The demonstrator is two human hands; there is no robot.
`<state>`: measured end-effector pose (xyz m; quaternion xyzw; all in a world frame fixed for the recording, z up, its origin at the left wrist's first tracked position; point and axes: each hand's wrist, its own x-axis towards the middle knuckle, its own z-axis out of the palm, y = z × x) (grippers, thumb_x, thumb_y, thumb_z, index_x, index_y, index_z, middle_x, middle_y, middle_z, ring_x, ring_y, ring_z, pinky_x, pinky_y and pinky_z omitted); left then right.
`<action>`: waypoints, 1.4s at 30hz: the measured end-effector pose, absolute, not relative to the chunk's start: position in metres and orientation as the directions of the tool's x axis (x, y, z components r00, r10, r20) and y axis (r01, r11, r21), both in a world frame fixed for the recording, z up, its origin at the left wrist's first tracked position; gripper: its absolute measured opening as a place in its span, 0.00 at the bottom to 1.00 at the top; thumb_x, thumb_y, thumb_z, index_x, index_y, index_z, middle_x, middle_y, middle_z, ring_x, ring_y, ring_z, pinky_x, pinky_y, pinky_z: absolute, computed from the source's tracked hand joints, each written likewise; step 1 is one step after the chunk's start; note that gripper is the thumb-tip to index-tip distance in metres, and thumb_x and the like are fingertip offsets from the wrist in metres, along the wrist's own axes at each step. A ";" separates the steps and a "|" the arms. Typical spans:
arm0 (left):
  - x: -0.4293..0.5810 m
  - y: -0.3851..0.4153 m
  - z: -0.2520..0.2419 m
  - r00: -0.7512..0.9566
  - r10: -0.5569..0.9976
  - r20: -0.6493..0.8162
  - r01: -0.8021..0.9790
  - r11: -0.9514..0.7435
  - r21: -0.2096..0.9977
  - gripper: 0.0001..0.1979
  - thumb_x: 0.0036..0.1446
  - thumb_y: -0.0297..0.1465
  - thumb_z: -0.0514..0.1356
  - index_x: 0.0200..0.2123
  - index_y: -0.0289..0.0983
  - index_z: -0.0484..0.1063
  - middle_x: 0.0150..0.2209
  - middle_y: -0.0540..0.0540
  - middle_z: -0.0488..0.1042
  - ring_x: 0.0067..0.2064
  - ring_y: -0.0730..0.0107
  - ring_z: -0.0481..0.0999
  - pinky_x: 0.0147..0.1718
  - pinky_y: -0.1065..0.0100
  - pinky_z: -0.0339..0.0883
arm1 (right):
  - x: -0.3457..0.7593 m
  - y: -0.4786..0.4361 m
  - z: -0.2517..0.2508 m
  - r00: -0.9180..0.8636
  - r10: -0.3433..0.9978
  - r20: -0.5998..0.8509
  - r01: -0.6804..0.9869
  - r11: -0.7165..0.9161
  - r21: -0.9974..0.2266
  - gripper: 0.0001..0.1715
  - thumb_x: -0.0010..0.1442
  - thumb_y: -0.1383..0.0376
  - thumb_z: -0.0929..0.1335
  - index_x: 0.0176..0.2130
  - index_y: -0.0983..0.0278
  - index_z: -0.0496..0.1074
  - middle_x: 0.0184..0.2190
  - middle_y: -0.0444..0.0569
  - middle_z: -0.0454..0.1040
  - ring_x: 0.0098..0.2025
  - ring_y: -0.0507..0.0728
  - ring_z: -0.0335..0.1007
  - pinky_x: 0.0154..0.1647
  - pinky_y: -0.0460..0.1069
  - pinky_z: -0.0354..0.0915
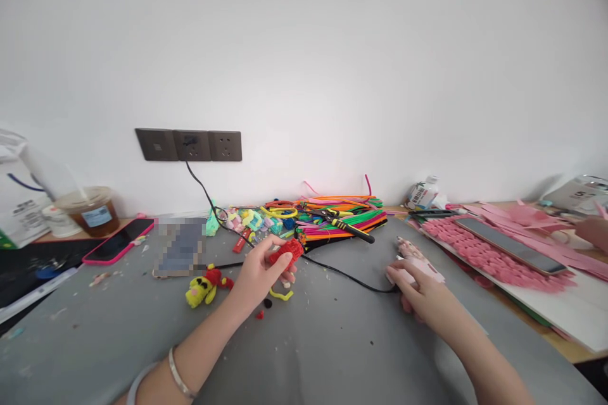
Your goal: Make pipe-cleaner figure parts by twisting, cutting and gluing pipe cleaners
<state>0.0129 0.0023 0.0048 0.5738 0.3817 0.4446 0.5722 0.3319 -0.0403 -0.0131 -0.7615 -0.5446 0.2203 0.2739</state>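
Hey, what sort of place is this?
Probably a craft table, at home or in a workshop; I can't tell which. Bright pipe cleaners with pliers on top, a yellow-and-red figure, and a fuzzy red piece in the left hand suggest it.

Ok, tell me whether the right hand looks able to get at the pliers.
Probably yes: the pliers lie uncovered on top of the pipe cleaners, and nothing seems to stand between them and the right hand. It may need to leave the pale object it touches.
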 end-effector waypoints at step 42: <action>0.009 0.004 0.002 0.166 0.966 0.198 0.145 -0.222 0.964 0.15 0.54 0.42 0.63 0.40 0.39 0.73 0.30 0.47 0.79 0.27 0.66 0.77 0.27 0.68 0.71 | 0.248 -0.021 -0.007 -0.274 0.944 0.184 -0.212 0.127 -0.969 0.26 0.63 0.43 0.62 0.38 0.63 0.70 0.14 0.35 0.50 0.18 0.49 0.42 0.21 0.47 0.46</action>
